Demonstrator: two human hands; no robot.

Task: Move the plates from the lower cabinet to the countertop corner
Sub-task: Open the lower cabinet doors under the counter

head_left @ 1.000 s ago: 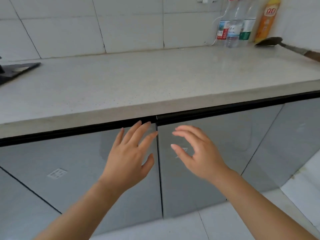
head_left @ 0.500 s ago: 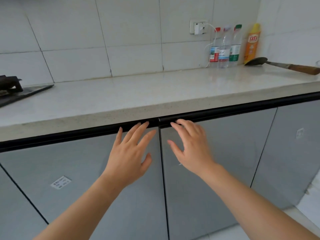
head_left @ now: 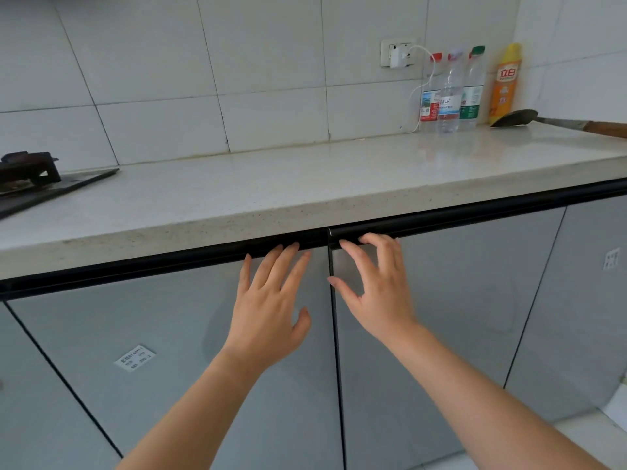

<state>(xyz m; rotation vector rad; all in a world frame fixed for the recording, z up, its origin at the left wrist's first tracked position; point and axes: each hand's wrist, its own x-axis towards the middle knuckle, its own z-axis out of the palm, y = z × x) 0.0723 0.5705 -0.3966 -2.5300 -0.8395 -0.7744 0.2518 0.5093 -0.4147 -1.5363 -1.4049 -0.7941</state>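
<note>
Plates can't be seen anywhere yet. They're presumably shut away behind the two closed grey doors, so nothing's been moved. The left hand (head_left: 271,310) is held up at the left door (head_left: 152,334), fingers straight and slightly spread, tips just reaching the black handle strip (head_left: 169,266). The right hand (head_left: 376,293) is at the right door (head_left: 458,317), fingers bent with tips laid on the strip's front, thumb stuck out apart, nothing gripped. What could go wrong, probably: the doors meet right between the hands, so knuckles could get bumped if both are yanked together, or a fingertip could slip off that thin strip. Round about, a stove (head_left: 27,174) is parked far left on the countertop (head_left: 305,184). The right corner is crowded by a charger cable (head_left: 415,93), water bottles (head_left: 449,89), a yellow bottle (head_left: 504,83) and a spatula (head_left: 519,117), so room may need to be made.
</note>
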